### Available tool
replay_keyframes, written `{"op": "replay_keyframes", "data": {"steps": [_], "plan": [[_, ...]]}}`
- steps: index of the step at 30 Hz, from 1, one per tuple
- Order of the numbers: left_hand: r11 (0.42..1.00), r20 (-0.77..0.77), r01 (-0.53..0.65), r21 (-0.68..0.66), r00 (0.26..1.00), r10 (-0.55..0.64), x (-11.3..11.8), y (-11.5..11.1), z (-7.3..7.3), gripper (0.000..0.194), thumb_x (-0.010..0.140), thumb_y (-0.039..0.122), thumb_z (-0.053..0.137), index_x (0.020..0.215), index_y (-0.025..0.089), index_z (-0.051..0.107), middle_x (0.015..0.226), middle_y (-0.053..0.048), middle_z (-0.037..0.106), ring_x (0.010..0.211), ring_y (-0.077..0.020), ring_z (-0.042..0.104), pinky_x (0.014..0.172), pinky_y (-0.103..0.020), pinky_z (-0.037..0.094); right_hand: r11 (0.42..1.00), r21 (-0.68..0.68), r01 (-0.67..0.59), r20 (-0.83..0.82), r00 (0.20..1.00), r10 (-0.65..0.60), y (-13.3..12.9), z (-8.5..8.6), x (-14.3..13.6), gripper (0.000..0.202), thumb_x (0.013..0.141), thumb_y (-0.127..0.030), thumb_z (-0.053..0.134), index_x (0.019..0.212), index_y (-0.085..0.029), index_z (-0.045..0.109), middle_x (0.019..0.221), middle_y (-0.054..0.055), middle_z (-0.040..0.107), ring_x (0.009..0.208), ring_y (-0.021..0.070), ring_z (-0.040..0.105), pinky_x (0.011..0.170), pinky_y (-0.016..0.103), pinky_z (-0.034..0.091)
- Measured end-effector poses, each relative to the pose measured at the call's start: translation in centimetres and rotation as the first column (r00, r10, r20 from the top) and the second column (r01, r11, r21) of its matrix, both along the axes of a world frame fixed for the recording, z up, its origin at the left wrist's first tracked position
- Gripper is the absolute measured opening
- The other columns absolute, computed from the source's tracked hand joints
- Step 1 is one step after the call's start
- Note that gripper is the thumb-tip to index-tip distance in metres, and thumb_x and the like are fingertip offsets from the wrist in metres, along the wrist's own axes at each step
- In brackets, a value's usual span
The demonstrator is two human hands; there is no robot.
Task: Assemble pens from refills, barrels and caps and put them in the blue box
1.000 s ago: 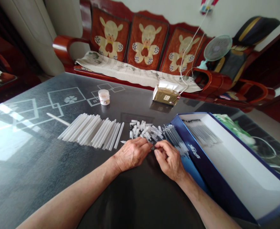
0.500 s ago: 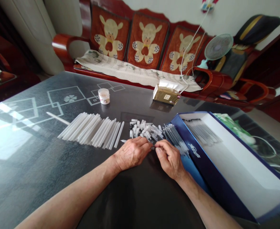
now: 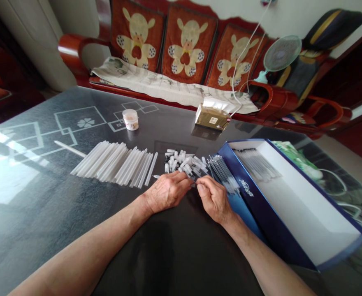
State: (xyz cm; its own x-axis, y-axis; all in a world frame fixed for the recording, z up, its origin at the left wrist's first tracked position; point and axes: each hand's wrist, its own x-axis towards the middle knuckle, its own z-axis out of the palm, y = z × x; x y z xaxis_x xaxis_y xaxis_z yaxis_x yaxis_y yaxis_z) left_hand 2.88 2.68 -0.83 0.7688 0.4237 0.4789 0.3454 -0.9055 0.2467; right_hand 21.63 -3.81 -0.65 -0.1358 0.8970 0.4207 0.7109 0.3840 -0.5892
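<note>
My left hand (image 3: 170,189) is closed, palm down, around a slim pen (image 3: 156,176). The pen's pale pointed end sticks out to the left, while its middle is hidden under the fingers. Close beside it, my right hand (image 3: 213,197) pinches with thumb and forefinger at a tiny piece between the two hands, too covered to name. Just beyond the fingers is a heap of clear and white pen caps (image 3: 185,161). Translucent white pen barrels (image 3: 116,162) lie in a row to the left. To the right, thin pen refills (image 3: 222,170) rest side by side.
A blue box (image 3: 292,209) with a white inside stands at the right, holding more refills (image 3: 258,162). A small round tub (image 3: 131,120) and a tissue box (image 3: 212,117) stand farther back on the dark glossy table (image 3: 131,246). A green-white packet (image 3: 296,158) and cables lie beyond the box.
The view has shifted slightly, so everything sits a little higher and more to the left. Both hands stay together at the same spot, with only slight finger movement.
</note>
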Motion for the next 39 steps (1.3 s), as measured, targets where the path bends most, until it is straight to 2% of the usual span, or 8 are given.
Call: {"op": "replay_keyframes", "data": {"steps": [11, 16, 20, 24, 26, 30, 36, 39], "plan": [[1.0, 0.03, 0.026, 0.018, 0.999, -0.026, 0.0, 0.1, 0.0, 0.026, 0.097, 0.023, 0.038, 0.103, 0.014, 0.063, 0.086, -0.007, 0.062, 0.083, -0.0172, 0.061, 0.075, -0.028, 0.052, 0.999, -0.016, -0.051, 0.033, 0.998, 0.052, 0.1, 0.2, 0.1, 0.022, 0.093, -0.021, 0.042, 0.076, -0.02, 0.056, 0.075, 0.003, 0.057, 0.07, 0.0147, 0.055, 0.068, 0.027, 0.044], [0.999, 0.022, 0.016, 0.041, 1.0, -0.016, -0.1, 0.1, -0.1, 0.026, 0.097, 0.022, 0.04, 0.105, 0.015, 0.063, 0.09, -0.007, 0.063, 0.083, -0.0164, 0.061, 0.075, -0.027, 0.051, 0.999, -0.023, -0.042, 0.017, 0.999, 0.042, 0.1, 0.1, 0.0, 0.01, 0.09, -0.024, 0.051, 0.087, -0.02, 0.059, 0.078, 0.003, 0.059, 0.068, 0.0143, 0.055, 0.065, 0.027, 0.044], [0.993, 0.162, -0.063, 0.099, 0.986, 0.046, -0.2, -0.1, 0.1, 0.022, 0.094, 0.025, 0.049, 0.109, 0.017, 0.063, 0.104, -0.01, 0.064, 0.092, -0.019, 0.06, 0.084, -0.033, 0.05, 1.0, -0.001, 0.018, -0.08, 0.997, -0.018, 0.2, 0.1, 0.2, 0.016, 0.091, -0.025, 0.05, 0.081, -0.019, 0.061, 0.076, 0.003, 0.061, 0.07, 0.0154, 0.057, 0.066, 0.027, 0.045], [0.969, 0.385, -0.201, -0.14, 0.891, 0.241, 0.0, -0.4, 0.3, 0.025, 0.093, 0.032, 0.051, 0.08, 0.015, 0.065, 0.071, -0.003, 0.061, 0.067, -0.0128, 0.057, 0.067, -0.024, 0.047, 0.988, -0.048, 0.145, -0.259, 0.954, -0.152, 0.0, 0.6, -0.1, 0.023, 0.094, -0.03, 0.046, 0.08, -0.019, 0.06, 0.07, 0.002, 0.061, 0.063, 0.0138, 0.058, 0.061, 0.025, 0.046], [0.892, 0.397, -0.2, -0.404, 0.84, 0.369, 0.1, -0.4, 0.4, 0.035, 0.094, 0.037, 0.049, 0.07, 0.015, 0.063, 0.057, 0.001, 0.055, 0.054, -0.0092, 0.051, 0.056, -0.02, 0.042, 0.988, -0.083, 0.128, -0.311, 0.939, -0.148, -0.2, 0.9, -0.4, 0.025, 0.095, -0.031, 0.045, 0.08, -0.019, 0.06, 0.07, 0.001, 0.062, 0.062, 0.0131, 0.058, 0.061, 0.025, 0.046], [0.596, 0.398, 0.033, -0.802, 0.774, 0.493, 0.5, 0.0, 0.3, 0.042, 0.09, 0.049, 0.052, 0.072, 0.014, 0.065, 0.055, 0.002, 0.058, 0.051, -0.0087, 0.051, 0.053, -0.02, 0.042, 0.987, -0.156, -0.045, -0.257, 0.966, 0.003, -0.7, 1.2, -1.4, 0.028, 0.095, -0.031, 0.045, 0.075, -0.019, 0.061, 0.067, 0.0, 0.061, 0.061, 0.0121, 0.058, 0.06, 0.023, 0.045], [0.224, 0.499, 0.452, -0.864, 0.699, 0.513, 1.1, 0.1, 0.6, 0.043, 0.076, 0.044, 0.071, 0.106, 0.014, 0.064, 0.087, -0.005, 0.069, 0.07, -0.0143, 0.064, 0.064, -0.025, 0.05, 0.972, -0.165, -0.166, -0.115, 0.982, 0.149, -1.0, 0.8, -2.2, 0.028, 0.095, -0.025, 0.043, 0.073, -0.019, 0.059, 0.072, 0.002, 0.063, 0.068, 0.0132, 0.06, 0.067, 0.025, 0.045], [0.141, 0.505, 0.519, -0.843, 0.674, 0.539, 1.2, 0.1, 0.8, 0.048, 0.076, 0.039, 0.07, 0.116, 0.015, 0.057, 0.082, -0.003, 0.067, 0.066, -0.0124, 0.062, 0.061, -0.023, 0.049, 0.981, -0.134, -0.144, -0.098, 0.987, 0.131, -0.9, 0.6, -2.1, 0.026, 0.096, -0.023, 0.042, 0.077, -0.02, 0.06, 0.076, 0.002, 0.063, 0.072, 0.014, 0.06, 0.07, 0.027, 0.047]]}}
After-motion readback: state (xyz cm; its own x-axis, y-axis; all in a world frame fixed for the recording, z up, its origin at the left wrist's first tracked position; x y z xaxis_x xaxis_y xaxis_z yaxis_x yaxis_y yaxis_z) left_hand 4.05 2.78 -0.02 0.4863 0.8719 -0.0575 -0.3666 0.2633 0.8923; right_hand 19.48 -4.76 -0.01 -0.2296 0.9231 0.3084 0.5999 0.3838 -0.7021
